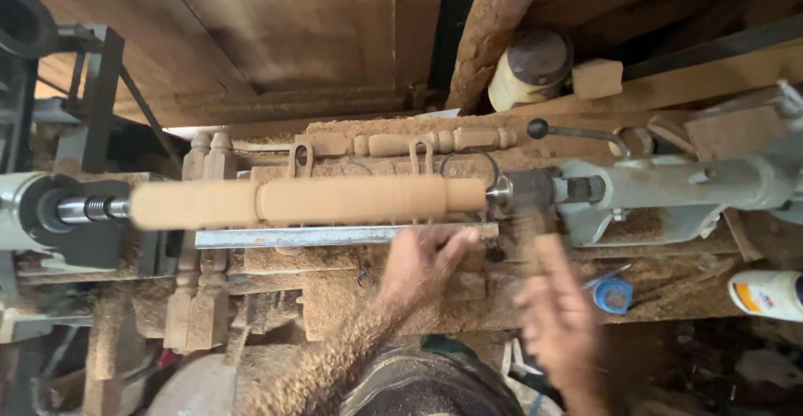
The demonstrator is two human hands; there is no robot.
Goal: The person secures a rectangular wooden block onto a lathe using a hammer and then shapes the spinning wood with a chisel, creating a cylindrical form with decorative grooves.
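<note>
A long round wooden workpiece [309,200] is mounted across a wood lathe, between the headstock [58,211] on the left and the grey tailstock [669,186] on the right. My left hand [422,259], dusted with sawdust, rests just below the workpiece with its fingers spread on the right end of the metal tool rest [335,234]. My right hand [559,320] is blurred by motion below the tailstock end. A brownish blurred shape rises from it toward the workpiece's right end; whether it is a tool handle is unclear.
Turned wooden spindles [435,142] lie on the sawdust-covered bench behind the lathe, and more lean at the left [196,290]. A round tin [529,69] and a wood block [597,78] sit at the back right. A blue cap [614,296] and a white bottle [768,293] lie at the right.
</note>
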